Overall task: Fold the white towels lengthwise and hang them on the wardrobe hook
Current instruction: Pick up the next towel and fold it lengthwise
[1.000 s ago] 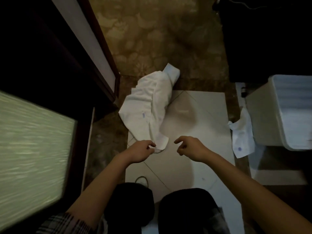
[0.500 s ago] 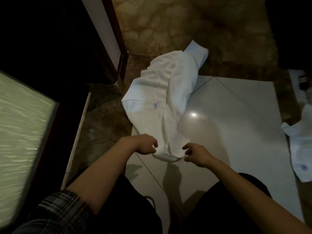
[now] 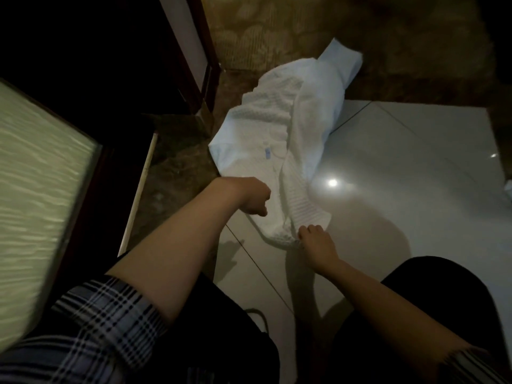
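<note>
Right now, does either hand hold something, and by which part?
Both hold the white towel at its near end: the right hand pinches the near corner, the left hand grips the left edge.

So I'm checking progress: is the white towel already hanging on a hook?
No, the white towel lies crumpled on the floor, with both hands at its near end.

Towel [image 3: 279,128] carries a blue tag [image 3: 267,153] (print unreadable).

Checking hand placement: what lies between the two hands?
In the head view, the near end of the towel lies between the left hand and right hand.
</note>
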### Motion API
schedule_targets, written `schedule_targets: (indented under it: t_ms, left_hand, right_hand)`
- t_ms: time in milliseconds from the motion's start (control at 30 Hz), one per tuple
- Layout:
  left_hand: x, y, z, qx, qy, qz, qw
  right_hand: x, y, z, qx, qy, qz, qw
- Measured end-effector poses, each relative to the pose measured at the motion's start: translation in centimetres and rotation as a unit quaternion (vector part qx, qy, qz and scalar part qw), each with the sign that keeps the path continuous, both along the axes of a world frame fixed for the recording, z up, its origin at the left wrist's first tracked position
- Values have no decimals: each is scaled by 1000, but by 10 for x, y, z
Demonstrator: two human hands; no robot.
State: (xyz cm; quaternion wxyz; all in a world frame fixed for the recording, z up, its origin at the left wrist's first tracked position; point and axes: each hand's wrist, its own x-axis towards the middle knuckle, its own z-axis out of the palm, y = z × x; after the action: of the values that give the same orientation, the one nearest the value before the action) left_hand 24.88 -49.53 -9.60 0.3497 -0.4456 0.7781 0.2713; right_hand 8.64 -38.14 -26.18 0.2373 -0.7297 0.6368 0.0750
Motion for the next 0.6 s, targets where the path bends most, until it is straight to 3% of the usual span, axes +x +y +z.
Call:
schedule_targets:
  t_ms: [200, 333, 433, 600]
  left_hand:
    - [-18, 7, 7, -22, 49, 11, 998]
    - [-28, 12, 5, -86, 68, -79, 991]
    - [-38, 14, 4, -159, 151, -110, 969]
    - [-42, 3, 11, -163, 235, -49, 957]
  right_hand:
    - [-5, -12, 22, -31, -110, -26, 993]
    - [-11, -26, 82, -175, -165, 33, 970]
    - [-27, -39, 130, -332, -192, 103, 918]
    - [-50, -63, 180, -359, -188, 128, 905]
